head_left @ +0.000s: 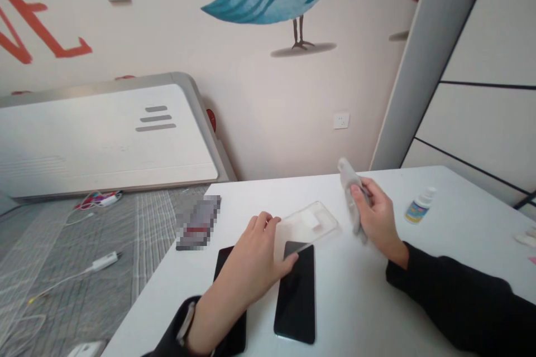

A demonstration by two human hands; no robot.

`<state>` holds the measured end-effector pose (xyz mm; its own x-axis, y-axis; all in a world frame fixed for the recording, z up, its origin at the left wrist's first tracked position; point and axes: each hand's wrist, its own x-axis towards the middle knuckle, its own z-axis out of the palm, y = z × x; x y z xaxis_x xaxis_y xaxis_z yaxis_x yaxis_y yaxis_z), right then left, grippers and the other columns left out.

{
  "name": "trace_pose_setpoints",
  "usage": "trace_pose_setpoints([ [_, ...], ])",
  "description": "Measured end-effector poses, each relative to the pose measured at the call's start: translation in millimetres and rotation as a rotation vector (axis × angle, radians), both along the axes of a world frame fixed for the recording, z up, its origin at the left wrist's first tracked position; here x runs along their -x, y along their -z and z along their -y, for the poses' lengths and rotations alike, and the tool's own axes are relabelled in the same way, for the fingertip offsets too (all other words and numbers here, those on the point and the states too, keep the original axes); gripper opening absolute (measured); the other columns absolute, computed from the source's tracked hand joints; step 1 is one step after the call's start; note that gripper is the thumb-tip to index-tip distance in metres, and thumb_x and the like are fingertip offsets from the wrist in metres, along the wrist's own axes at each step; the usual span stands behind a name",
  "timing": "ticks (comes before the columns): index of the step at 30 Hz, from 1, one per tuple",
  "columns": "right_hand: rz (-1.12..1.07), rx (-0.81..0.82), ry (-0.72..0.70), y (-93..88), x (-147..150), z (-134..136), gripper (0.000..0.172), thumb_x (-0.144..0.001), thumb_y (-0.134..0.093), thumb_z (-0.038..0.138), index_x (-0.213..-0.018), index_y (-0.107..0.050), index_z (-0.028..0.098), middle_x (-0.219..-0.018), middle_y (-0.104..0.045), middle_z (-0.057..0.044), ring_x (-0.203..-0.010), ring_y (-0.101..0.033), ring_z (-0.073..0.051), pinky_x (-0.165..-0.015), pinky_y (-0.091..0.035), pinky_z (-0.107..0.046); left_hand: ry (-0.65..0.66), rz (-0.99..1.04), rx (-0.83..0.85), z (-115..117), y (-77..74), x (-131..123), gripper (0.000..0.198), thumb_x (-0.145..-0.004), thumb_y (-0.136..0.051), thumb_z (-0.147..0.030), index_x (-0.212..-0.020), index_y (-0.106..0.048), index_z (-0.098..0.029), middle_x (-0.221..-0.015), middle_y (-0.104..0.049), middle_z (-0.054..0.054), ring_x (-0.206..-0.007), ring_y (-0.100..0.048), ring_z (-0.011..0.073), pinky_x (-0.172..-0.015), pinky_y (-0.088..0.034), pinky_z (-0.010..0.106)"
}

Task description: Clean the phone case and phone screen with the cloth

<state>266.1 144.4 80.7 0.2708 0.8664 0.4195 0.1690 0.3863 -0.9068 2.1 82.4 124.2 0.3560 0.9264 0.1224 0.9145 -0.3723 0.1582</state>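
Observation:
My left hand (260, 251) grips the near left end of a clear phone case (322, 215), with fingers on its upper edge and the thumb by its lower edge. The case is tilted just above the white table. Below my left thumb lies a black-screened smartphone (295, 301). Another dark phone-like device (238, 326) is partly hidden under my left forearm. My right hand (377, 209) is closed around a bunched light grey cloth (350, 189), slightly blurred, to the right of the case.
A small white bottle (420, 206) with a yellow-blue label stands to the right on the white table (360, 307). A pixelated flat object (199, 223) lies at the left edge. Beyond it is a bed with a grey cover (154, 228) and a white charger (104, 260) with cable.

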Motion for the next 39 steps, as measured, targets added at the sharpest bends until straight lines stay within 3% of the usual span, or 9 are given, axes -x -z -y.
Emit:
trace_pose_setpoints([
  [5,0.263,0.138,-0.433,-28.1,-13,0,0.035,-0.082,-0.071,0.039,-0.109,-0.052,0.025,-0.093,-0.069,-0.001,-0.065,-0.058,-0.015,-0.055,-0.043,-0.025,-0.036,0.135,-0.128,79,40.5,11,0.079,-0.084,-0.081,-0.039,-0.15,-0.043,-0.017,-0.131,-0.06,0.014,-0.119,-0.061,0.0315,-0.102,-0.056,0.05],
  [8,0.608,0.261,-0.818,-33.7,-12,10,0.032,-0.079,-0.06,0.021,-0.11,-0.064,0.027,-0.096,-0.071,-0.001,-0.077,-0.065,-0.019,-0.063,-0.049,-0.027,-0.093,0.148,-0.131,100,61.6,16,0.095,-0.08,-0.086,-0.046,-0.155,-0.035,-0.02,-0.135,-0.06,0.015,-0.121,-0.061,0.0335,-0.101,-0.056,0.05],
  [10,0.8,0.241,-0.908,-37.2,-10,20,0.033,-0.081,-0.052,0.016,-0.106,-0.069,0.029,-0.092,-0.073,0.0,-0.077,-0.066,-0.02,-0.066,-0.05,-0.029,-0.108,0.14,-0.12,106,68.3,19,0.101,-0.077,-0.088,-0.049,-0.157,-0.033,-0.02,-0.138,-0.059,0.016,-0.125,-0.059,0.0356,-0.103,-0.054,0.053],
  [18,1.144,-0.272,-0.542,-35.3,-6,46,0.023,-0.099,-0.053,0.034,-0.104,-0.075,0.029,-0.094,-0.073,-0.005,-0.082,-0.066,-0.024,-0.07,-0.051,-0.036,-0.091,0.181,-0.079,112,67.2,20,0.087,-0.079,-0.085,-0.056,-0.148,-0.044,-0.021,-0.136,-0.065,0.012,-0.122,-0.059,0.0343,-0.11,-0.044,0.055],
  [22,1.205,-0.16,-0.742,-15.7,15,68,0.024,-0.102,-0.05,0.024,-0.106,-0.073,0.028,-0.115,-0.075,-0.007,-0.098,-0.071,-0.027,-0.079,-0.06,-0.039,-0.083,0.233,-0.069,116,66.3,11,0.091,-0.072,-0.087,-0.065,-0.141,-0.049,-0.019,-0.13,-0.067,0.012,-0.118,-0.06,0.0338,-0.109,-0.042,0.052],
  [27,1.134,0.028,-1.074,-13.5,27,78,0.043,-0.1,-0.059,0.024,-0.142,-0.063,0.034,-0.15,-0.059,-0.006,-0.127,-0.065,-0.03,-0.104,-0.06,-0.046,-0.076,0.224,-0.08,117,67.3,10,0.09,-0.073,-0.081,-0.073,-0.139,-0.053,-0.019,-0.127,-0.068,0.012,-0.119,-0.058,0.0341,-0.11,-0.037,0.053],
  [30,1.091,0.027,-0.953,-7.3,21,69,0.043,-0.102,-0.056,0.027,-0.144,-0.061,0.035,-0.145,-0.063,-0.006,-0.123,-0.068,-0.03,-0.102,-0.061,-0.046,-0.077,0.196,-0.091,116,68.0,12,0.087,-0.077,-0.081,-0.069,-0.142,-0.052,-0.019,-0.132,-0.065,0.013,-0.123,-0.054,0.0355,-0.11,-0.036,0.054],
  [34,1.054,0.0,-0.832,3.3,15,57,0.024,-0.106,-0.056,0.04,-0.12,-0.075,0.032,-0.124,-0.074,-0.004,-0.105,-0.073,-0.025,-0.091,-0.062,-0.039,-0.063,0.177,-0.078,115,68.8,12,0.083,-0.081,-0.08,-0.063,-0.145,-0.049,-0.02,-0.134,-0.062,0.012,-0.125,-0.052,0.035,-0.113,-0.035,0.056],
  [39,1.085,-0.056,-0.831,-2.9,35,75,0.035,-0.11,-0.043,0.035,-0.128,-0.073,0.031,-0.123,-0.076,-0.005,-0.111,-0.071,-0.027,-0.095,-0.062,-0.04,-0.07,0.206,-0.076,115,71.9,7,0.085,-0.078,-0.079,-0.07,-0.137,-0.052,-0.015,-0.126,-0.063,0.013,-0.119,-0.055,0.0354,-0.11,-0.041,0.057],
])
